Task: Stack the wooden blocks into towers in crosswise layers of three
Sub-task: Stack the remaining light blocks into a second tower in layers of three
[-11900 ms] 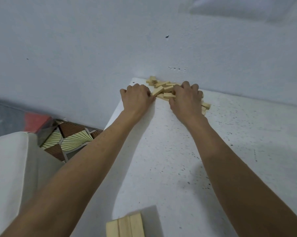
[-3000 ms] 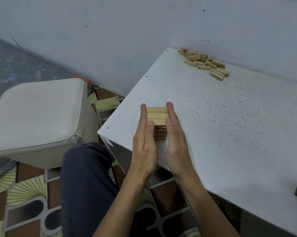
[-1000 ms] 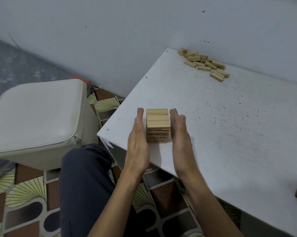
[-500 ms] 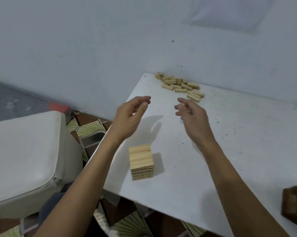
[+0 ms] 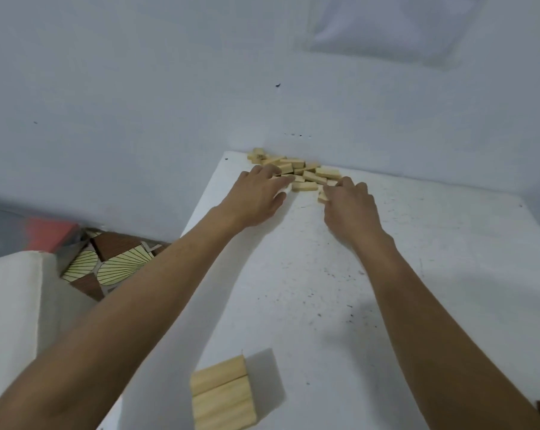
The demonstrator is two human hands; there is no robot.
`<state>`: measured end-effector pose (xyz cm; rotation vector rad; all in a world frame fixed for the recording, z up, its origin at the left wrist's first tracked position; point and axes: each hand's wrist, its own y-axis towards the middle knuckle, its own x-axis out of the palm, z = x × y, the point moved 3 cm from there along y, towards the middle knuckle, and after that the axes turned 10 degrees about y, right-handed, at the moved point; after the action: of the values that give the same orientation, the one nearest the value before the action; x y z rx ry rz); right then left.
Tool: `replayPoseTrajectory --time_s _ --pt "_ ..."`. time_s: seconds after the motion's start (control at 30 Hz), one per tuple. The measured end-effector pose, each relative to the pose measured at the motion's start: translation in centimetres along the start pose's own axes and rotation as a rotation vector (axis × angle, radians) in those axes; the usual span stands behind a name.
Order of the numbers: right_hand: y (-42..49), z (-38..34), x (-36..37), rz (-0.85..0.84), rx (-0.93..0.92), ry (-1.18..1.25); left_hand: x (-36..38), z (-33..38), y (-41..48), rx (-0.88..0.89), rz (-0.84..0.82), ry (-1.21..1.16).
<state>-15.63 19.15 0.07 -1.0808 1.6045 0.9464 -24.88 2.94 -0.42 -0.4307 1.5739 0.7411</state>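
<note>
While both hands reach to far corner: heap of loose pale wooden blocks (image 5: 296,169) lies at 12 o'clock of fingers, against wall.
Left hand (image 5: 256,197): fingers straight, spread, tips touching heap's 9 o'clock edge.
Right hand (image 5: 351,209): fingers curled over 3 o'clock edge; cannot tell if gripping.
Nearest free block (image 5: 304,186) between hands, long axis 9–3.
Stacked pale wooden tower (image 5: 222,395) at 6 o'clock.
White speckled worktop (image 5: 417,274); grey wall (image 5: 169,88).

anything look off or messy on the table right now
Only the loose blocks: they lie in a jumbled heap at the table's far corner against the wall, pointing every way, some on top of others. The left hand and right hand reach into it. What shows of the tower looks squarely laid.
</note>
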Motion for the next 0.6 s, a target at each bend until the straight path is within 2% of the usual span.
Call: replayPoseTrajectory --time_s 0.13,0.3,0.6 --pt "0.5 0.6 0.9 0.018 -0.003 -0.013 1.3 0.3 1.0 -0.006 -0.012 0.071" --pt "0.2 1.0 1.4 0.081 -0.023 0.065 1.9 0.5 0.3 -0.005 0.016 0.052" --pt "-2.3 0.8 1.3 0.107 -0.059 0.176 0.7 1.4 -0.2 0.076 0.012 0.086"
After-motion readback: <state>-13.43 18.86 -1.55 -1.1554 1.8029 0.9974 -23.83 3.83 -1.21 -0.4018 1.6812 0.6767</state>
